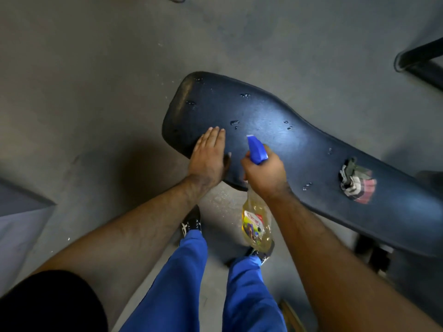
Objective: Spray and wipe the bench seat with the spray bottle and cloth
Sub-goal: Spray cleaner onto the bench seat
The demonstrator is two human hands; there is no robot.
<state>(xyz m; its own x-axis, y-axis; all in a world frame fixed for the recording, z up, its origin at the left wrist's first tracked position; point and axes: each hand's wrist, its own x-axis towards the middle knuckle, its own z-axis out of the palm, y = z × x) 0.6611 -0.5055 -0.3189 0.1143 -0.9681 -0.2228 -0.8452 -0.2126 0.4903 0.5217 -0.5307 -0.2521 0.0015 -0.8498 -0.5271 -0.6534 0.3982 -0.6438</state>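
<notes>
The black padded bench seat (275, 130) runs from the centre to the lower right, with small wet droplets scattered on it. My left hand (209, 156) lies flat, fingers together, on the seat's near left end. My right hand (266, 172) grips the neck of a spray bottle (256, 224) with yellow liquid; its blue nozzle points over the seat. A crumpled striped cloth (357, 184) lies on the seat to the right, apart from both hands.
Grey concrete floor (96, 80) surrounds the bench. My blue trouser legs and dark shoes (191, 224) stand just before the seat's near edge. A black metal frame bar (422, 58) sits at the upper right, and bench supports (374, 255) show under the seat.
</notes>
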